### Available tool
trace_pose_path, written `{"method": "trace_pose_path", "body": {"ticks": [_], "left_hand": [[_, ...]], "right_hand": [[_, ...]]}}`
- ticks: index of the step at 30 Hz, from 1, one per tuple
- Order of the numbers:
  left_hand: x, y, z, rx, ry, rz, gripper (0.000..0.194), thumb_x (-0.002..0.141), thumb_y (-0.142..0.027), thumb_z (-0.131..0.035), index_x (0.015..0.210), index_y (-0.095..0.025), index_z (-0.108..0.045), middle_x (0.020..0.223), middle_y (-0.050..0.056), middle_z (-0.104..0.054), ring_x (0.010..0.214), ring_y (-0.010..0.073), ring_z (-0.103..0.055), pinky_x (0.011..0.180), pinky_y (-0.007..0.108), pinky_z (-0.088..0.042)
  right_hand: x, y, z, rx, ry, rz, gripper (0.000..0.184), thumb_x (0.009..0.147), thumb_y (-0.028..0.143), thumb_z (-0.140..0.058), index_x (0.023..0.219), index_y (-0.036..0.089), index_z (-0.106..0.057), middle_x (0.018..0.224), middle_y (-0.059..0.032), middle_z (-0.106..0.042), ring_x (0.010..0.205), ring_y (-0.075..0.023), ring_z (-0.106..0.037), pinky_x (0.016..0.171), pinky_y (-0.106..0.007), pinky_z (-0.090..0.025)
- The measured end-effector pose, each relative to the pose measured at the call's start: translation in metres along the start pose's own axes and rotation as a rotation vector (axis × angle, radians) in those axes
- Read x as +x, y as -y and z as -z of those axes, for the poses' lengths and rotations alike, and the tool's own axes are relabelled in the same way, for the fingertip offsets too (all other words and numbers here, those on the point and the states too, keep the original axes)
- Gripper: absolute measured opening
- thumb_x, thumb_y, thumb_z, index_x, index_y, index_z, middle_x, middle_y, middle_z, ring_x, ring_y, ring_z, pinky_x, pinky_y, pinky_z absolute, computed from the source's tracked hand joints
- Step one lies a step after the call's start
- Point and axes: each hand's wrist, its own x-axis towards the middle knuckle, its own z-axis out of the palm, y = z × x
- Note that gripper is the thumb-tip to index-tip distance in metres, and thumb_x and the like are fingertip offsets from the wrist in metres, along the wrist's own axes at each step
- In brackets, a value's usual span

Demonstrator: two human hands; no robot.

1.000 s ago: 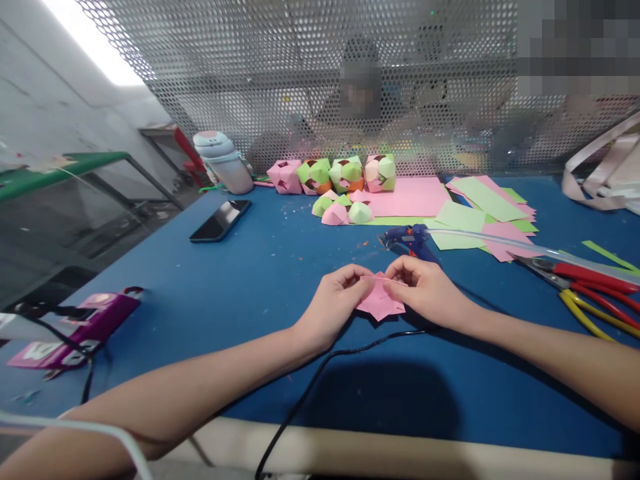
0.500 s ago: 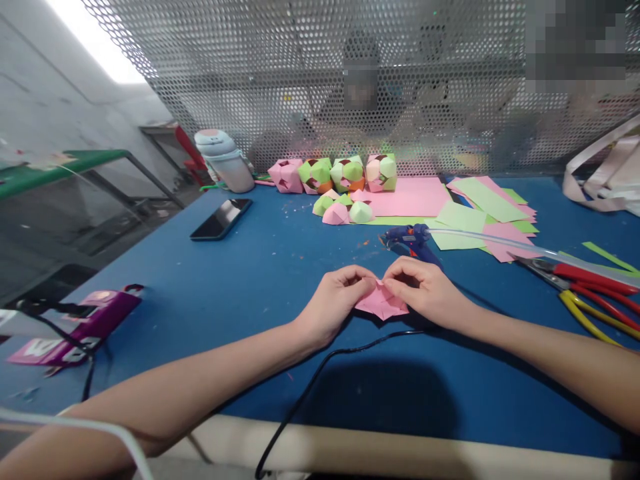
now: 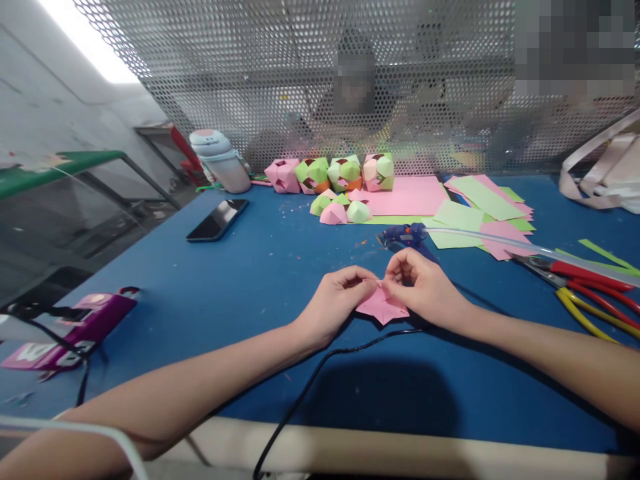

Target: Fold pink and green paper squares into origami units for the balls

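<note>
A folded pink paper piece [image 3: 383, 309] with pointed edges is held just above the table in front of me. My left hand [image 3: 345, 297] pinches its upper left edge between thumb and fingers. On the other side, my right hand [image 3: 420, 287] has thumb and forefinger together at the top edge; the fingertips of both hands almost meet. Part of the paper is hidden behind the fingers. Just beyond my right hand lies a blue glue gun [image 3: 404, 235] with a long clear glue stick [image 3: 465, 235] in its back.
Folded paper balls [image 3: 314, 175] and small paper domes [image 3: 333, 213] stand at the back, by pink and green sheets [image 3: 460, 220]. Scissors [image 3: 575, 287] lie right; a phone [image 3: 218, 221], bottle [image 3: 223, 163] and purple case [image 3: 100, 320] left. A black cable [image 3: 320, 373] crosses the front.
My right fingers have lifted and curled a little at the paper's top edge. The pink piece has tilted slightly, showing more of its lower point. The view has shifted slightly.
</note>
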Motion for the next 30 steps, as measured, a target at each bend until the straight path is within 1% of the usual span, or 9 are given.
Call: {"method": "trace_pose_path", "body": {"ticks": [4, 7, 12, 15, 18, 20, 23, 26, 30], "left_hand": [[-0.0016, -0.0032, -0.0009, 0.023, 0.027, 0.008, 0.011, 0.078, -0.025, -0.064, 0.083, -0.016, -0.066, 0.071, -0.003, -0.058, 0.062, 0.0076, -0.046, 0.058, 0.019, -0.036], [-0.0026, -0.0064, -0.001, 0.084, 0.063, 0.011, 0.016, 0.078, -0.028, -0.064, 0.088, -0.016, -0.065, 0.07, -0.002, -0.058, 0.06, 0.0079, -0.046, 0.056, 0.02, -0.036], [-0.0036, -0.0096, 0.0004, 0.19, 0.043, -0.045, 0.018, 0.08, -0.032, -0.063, 0.081, -0.014, -0.066, 0.069, -0.002, -0.058, 0.058, 0.0075, -0.044, 0.054, 0.02, -0.036], [-0.0038, -0.0096, 0.0014, 0.202, 0.007, -0.075, 0.017, 0.08, -0.031, -0.063, 0.08, -0.015, -0.066, 0.069, -0.002, -0.058, 0.058, 0.0071, -0.044, 0.054, 0.02, -0.036], [-0.0034, -0.0085, 0.0016, 0.191, -0.023, -0.081, 0.018, 0.079, -0.032, -0.064, 0.079, -0.015, -0.066, 0.069, -0.002, -0.059, 0.058, 0.0073, -0.044, 0.054, 0.02, -0.036], [-0.0032, -0.0078, 0.001, 0.174, -0.034, -0.069, 0.019, 0.079, -0.033, -0.063, 0.08, -0.015, -0.065, 0.068, -0.002, -0.059, 0.058, 0.0079, -0.045, 0.053, 0.02, -0.036], [-0.0036, -0.0073, -0.0007, 0.185, -0.035, -0.07, 0.016, 0.078, -0.031, -0.062, 0.079, -0.015, -0.064, 0.068, -0.001, -0.059, 0.058, 0.0089, -0.047, 0.054, 0.021, -0.037], [-0.0044, -0.0072, -0.0022, 0.233, 0.0, -0.083, 0.01, 0.075, -0.024, -0.061, 0.076, -0.015, -0.062, 0.065, -0.002, -0.056, 0.058, 0.0092, -0.047, 0.054, 0.021, -0.038], [-0.0052, -0.007, -0.0027, 0.295, 0.03, -0.101, 0.005, 0.073, -0.019, -0.06, 0.076, -0.015, -0.059, 0.066, -0.003, -0.055, 0.06, 0.0094, -0.048, 0.056, 0.021, -0.039]], "right_hand": [[-0.002, -0.0021, -0.0007, -0.077, -0.024, 0.065, 0.012, 0.08, 0.017, -0.058, 0.085, 0.02, -0.048, 0.073, 0.0034, -0.054, 0.064, -0.0098, -0.053, 0.06, -0.024, -0.046], [-0.0047, -0.0037, -0.001, -0.132, -0.032, 0.128, 0.012, 0.081, 0.017, -0.058, 0.087, 0.02, -0.049, 0.076, 0.0026, -0.056, 0.066, -0.0099, -0.054, 0.062, -0.024, -0.046], [-0.0072, -0.0058, -0.0004, -0.17, 0.004, 0.212, 0.01, 0.083, 0.019, -0.059, 0.088, 0.02, -0.051, 0.076, 0.0022, -0.058, 0.067, -0.0096, -0.056, 0.063, -0.023, -0.046], [-0.0064, -0.005, 0.0012, -0.097, 0.026, 0.181, 0.008, 0.088, 0.025, -0.056, 0.092, 0.02, -0.052, 0.079, 0.0009, -0.06, 0.07, -0.0103, -0.059, 0.066, -0.024, -0.048], [-0.0052, -0.003, 0.0018, -0.05, 0.029, 0.145, 0.015, 0.089, 0.028, -0.055, 0.101, 0.02, -0.051, 0.087, -0.0016, -0.062, 0.078, -0.0122, -0.061, 0.07, -0.025, -0.05], [-0.005, -0.0017, 0.0009, -0.102, 0.002, 0.172, 0.018, 0.085, 0.025, -0.059, 0.101, 0.02, -0.052, 0.09, -0.0023, -0.063, 0.081, -0.0131, -0.06, 0.073, -0.026, -0.049], [-0.0058, -0.0016, -0.0012, -0.191, -0.007, 0.233, 0.016, 0.082, 0.019, -0.059, 0.096, 0.02, -0.052, 0.086, -0.0014, -0.062, 0.078, -0.0127, -0.059, 0.072, -0.026, -0.048], [-0.0071, -0.0033, -0.0023, -0.235, 0.039, 0.285, 0.011, 0.085, 0.016, -0.053, 0.094, 0.02, -0.053, 0.083, -0.0011, -0.061, 0.073, -0.0122, -0.059, 0.067, -0.025, -0.047], [-0.0072, -0.0036, -0.0008, -0.293, 0.101, 0.389, 0.009, 0.088, 0.015, -0.049, 0.093, 0.021, -0.055, 0.089, -0.0031, -0.064, 0.081, -0.0139, -0.06, 0.072, -0.027, -0.047]]}}
